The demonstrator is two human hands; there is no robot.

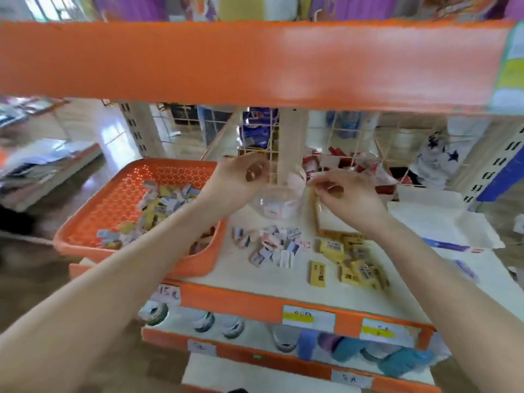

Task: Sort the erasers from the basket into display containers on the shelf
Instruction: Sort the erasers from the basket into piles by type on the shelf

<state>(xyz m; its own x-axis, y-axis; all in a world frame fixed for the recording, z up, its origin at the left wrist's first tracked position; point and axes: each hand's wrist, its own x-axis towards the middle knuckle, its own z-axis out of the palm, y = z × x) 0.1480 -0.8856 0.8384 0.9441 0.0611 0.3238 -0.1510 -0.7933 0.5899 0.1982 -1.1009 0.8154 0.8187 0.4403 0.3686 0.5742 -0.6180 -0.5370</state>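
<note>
Both hands are up at the back of the cream shelf board with the orange front edge (255, 279). The clear round plastic container (273, 204) stands between them, a few small white erasers (272, 209) showing through its wall. The left hand (239, 177) has its fingers curled on the container's left rim. The right hand (346, 194) has fingers bent in a pinch on clear plastic at the container's right side, though blur makes the exact hold hard to read. Left of the container sits the orange perforated plastic basket (119, 199), overhanging the shelf's left end, with a loose heap of mixed wrapped erasers (158, 207) inside, and the left forearm crosses over its near right corner. In front of the container, on the board, lies a pile of small white-and-blue wrapped erasers (272, 246). Just to its right is a cluster of yellow rectangular erasers (353, 265), one lying a little apart at the near left. A sheet of white paper (442, 219) lies further right. Behind the container is a white wire grid (340, 137) with red-and-white packets (312, 163) beyond it. The broad orange band of the upper shelf (255, 61) fills the top of the view. Below, white and yellow price labels (309, 317) sit on the orange edge, with rolls of tape (348, 350) on the lower shelf.
</note>
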